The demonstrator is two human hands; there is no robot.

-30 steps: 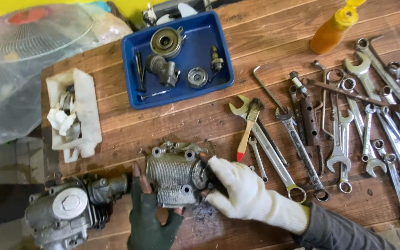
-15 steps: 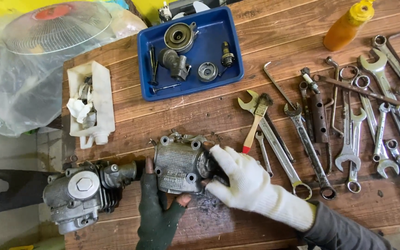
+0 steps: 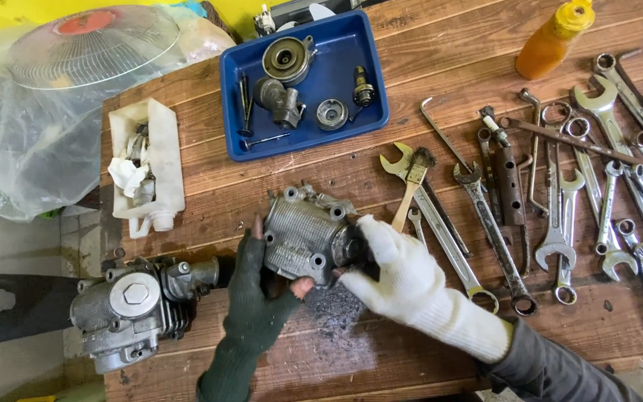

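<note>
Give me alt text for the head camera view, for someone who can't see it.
Two gloved hands, left hand in dark green, right hand in white, hold a ribbed metal engine cover over a wooden workbench. An engine cylinder head lies left, a blue tray of small parts behind, wrenches spread right.

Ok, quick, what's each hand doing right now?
Left hand: closed on the finned engine cover, gripping its left edge.
Right hand: closed on the cover's right end.

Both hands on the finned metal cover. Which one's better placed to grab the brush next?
Right, probably. The right hand in the white glove grips the cover on the side nearest the brush; the left hand is on the far side.
</note>
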